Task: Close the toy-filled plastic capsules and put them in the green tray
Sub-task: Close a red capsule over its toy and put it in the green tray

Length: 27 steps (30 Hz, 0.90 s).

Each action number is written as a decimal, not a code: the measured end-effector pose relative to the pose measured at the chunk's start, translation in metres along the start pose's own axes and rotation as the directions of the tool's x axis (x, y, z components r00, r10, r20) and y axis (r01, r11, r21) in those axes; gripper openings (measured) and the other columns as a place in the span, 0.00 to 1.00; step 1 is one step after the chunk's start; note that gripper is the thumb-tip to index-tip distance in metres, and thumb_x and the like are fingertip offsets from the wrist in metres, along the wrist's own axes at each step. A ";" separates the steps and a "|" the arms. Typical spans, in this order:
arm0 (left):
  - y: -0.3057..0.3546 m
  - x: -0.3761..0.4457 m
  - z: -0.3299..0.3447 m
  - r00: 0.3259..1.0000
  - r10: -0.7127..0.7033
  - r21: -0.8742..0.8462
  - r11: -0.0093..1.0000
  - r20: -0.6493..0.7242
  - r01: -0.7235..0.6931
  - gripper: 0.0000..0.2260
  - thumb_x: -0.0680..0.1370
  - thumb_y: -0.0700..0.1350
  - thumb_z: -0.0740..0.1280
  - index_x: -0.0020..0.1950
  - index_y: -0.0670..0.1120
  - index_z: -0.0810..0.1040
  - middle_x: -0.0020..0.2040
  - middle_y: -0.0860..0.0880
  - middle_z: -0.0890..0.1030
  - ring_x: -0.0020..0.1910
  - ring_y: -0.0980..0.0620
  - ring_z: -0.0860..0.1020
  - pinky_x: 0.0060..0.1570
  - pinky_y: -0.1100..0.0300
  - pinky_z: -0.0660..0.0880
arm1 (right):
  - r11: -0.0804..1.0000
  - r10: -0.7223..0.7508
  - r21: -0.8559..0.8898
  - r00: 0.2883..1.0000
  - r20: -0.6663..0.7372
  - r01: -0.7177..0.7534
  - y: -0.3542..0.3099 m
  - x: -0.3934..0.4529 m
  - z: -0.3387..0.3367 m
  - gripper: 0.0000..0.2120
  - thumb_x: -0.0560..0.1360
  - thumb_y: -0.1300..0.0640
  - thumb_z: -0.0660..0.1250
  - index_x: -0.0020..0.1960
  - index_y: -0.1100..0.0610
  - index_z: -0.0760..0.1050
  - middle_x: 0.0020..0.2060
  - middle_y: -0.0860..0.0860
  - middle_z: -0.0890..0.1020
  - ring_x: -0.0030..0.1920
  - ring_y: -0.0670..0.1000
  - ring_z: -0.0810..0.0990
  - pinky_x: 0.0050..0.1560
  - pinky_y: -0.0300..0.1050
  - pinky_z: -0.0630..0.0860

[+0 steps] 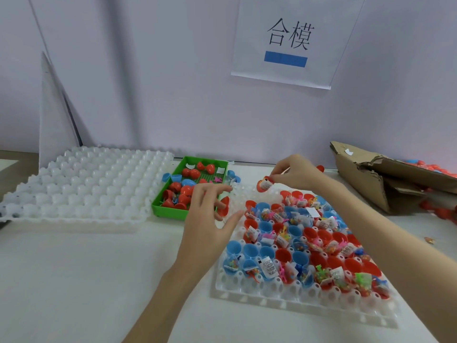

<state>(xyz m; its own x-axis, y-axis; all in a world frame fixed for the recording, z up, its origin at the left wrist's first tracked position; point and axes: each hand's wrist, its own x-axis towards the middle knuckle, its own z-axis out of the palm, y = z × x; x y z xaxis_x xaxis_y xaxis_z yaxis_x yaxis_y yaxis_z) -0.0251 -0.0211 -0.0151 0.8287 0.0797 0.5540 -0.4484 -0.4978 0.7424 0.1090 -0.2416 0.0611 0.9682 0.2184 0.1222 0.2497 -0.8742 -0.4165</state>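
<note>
A red plastic capsule half point(264, 185) with a white paper slip inside is held above the far edge of the white moulded holder tray point(291, 297), pinched at its rim by the fingertips of the right hand point(295, 173); that grip is closed tightly on it. The left hand point(210, 219) hovers with spread, relaxed fingers, its grip wide open, just in front of a second red capsule half point(224, 206), which stands at the holder tray's far left corner; whether a fingertip touches it cannot be told. The holder tray carries rows of open red and blue capsule halves point(300, 243), many stuffed with small toys and slips too fine to make out. Just left lies the green plastic tray point(170, 212), holding closed red and blue capsules, its near end partly hidden by the left hand. Further left on the white table point(86, 280) sits an empty white moulded tray point(81, 184). At the right, a torn cardboard box point(385, 179) is cut off by the frame edge.
</note>
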 end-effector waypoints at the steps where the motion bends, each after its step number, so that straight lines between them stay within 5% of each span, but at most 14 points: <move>1: 0.002 -0.002 0.001 1.000 0.004 -0.009 1.000 0.029 -0.003 0.21 0.76 0.48 0.78 0.66 0.54 0.75 0.62 0.55 0.71 0.51 0.58 0.78 0.50 0.67 0.78 | 0.998 -0.012 0.058 1.000 0.002 0.012 -0.009 -0.008 0.000 0.04 0.79 0.56 0.71 0.47 0.55 0.84 0.43 0.48 0.83 0.43 0.47 0.79 0.38 0.35 0.72; 5: 0.008 -0.009 0.005 0.990 -0.097 -0.165 0.980 0.105 0.113 0.23 0.75 0.50 0.78 0.66 0.56 0.72 0.64 0.57 0.74 0.56 0.61 0.80 0.52 0.67 0.79 | 0.983 -0.044 0.178 0.999 0.029 0.038 -0.039 -0.046 0.012 0.07 0.77 0.55 0.72 0.40 0.48 0.80 0.40 0.44 0.84 0.43 0.46 0.81 0.40 0.35 0.75; 8: 0.012 -0.011 0.008 0.986 -0.129 -0.291 0.944 0.110 0.156 0.15 0.78 0.45 0.76 0.60 0.54 0.76 0.54 0.57 0.82 0.50 0.57 0.85 0.50 0.65 0.81 | 0.978 -0.026 0.208 1.000 0.017 0.022 -0.048 -0.068 0.024 0.06 0.76 0.57 0.71 0.41 0.49 0.80 0.40 0.44 0.83 0.41 0.44 0.82 0.37 0.32 0.75; 12: 0.012 -0.010 0.008 0.986 -0.137 -0.303 0.939 0.095 0.160 0.09 0.79 0.41 0.75 0.51 0.54 0.80 0.47 0.56 0.85 0.44 0.53 0.87 0.49 0.59 0.84 | 0.944 0.063 0.331 0.983 -0.170 -0.003 -0.051 -0.090 0.037 0.05 0.79 0.56 0.69 0.45 0.49 0.78 0.42 0.42 0.82 0.41 0.42 0.82 0.36 0.31 0.74; 15: 0.008 -0.006 0.006 0.978 -0.188 -0.332 0.920 0.092 0.208 0.04 0.78 0.40 0.75 0.51 0.47 0.82 0.45 0.53 0.86 0.42 0.53 0.87 0.49 0.55 0.85 | 0.806 0.105 0.586 0.954 -0.281 0.084 -0.059 -0.106 0.047 0.03 0.81 0.56 0.68 0.49 0.50 0.78 0.43 0.43 0.84 0.42 0.41 0.85 0.40 0.36 0.82; 20: 0.005 -0.006 0.005 0.973 -0.205 -0.344 0.910 0.109 0.231 0.04 0.79 0.39 0.75 0.53 0.44 0.85 0.44 0.50 0.87 0.42 0.51 0.87 0.50 0.53 0.85 | 0.760 -0.061 0.602 0.949 -0.308 0.244 -0.067 -0.120 0.059 0.06 0.78 0.59 0.72 0.50 0.49 0.81 0.45 0.40 0.85 0.48 0.41 0.84 0.47 0.34 0.81; 27: 0.009 -0.007 0.006 0.980 -0.180 -0.297 0.934 0.081 0.196 0.08 0.80 0.40 0.73 0.58 0.47 0.86 0.46 0.53 0.88 0.44 0.53 0.87 0.50 0.55 0.85 | 0.635 0.097 0.760 0.960 -0.261 0.142 -0.066 -0.121 0.065 0.07 0.78 0.56 0.71 0.55 0.48 0.83 0.49 0.42 0.86 0.51 0.42 0.85 0.47 0.33 0.81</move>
<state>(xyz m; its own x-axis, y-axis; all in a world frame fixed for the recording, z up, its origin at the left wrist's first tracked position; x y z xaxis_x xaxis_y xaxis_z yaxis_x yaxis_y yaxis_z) -0.0332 -0.0310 -0.0148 0.9202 0.0983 0.3790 -0.3560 -0.1929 0.9144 -0.0239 -0.1826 0.0155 0.9500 0.0116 0.3121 0.3083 -0.1943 -0.9312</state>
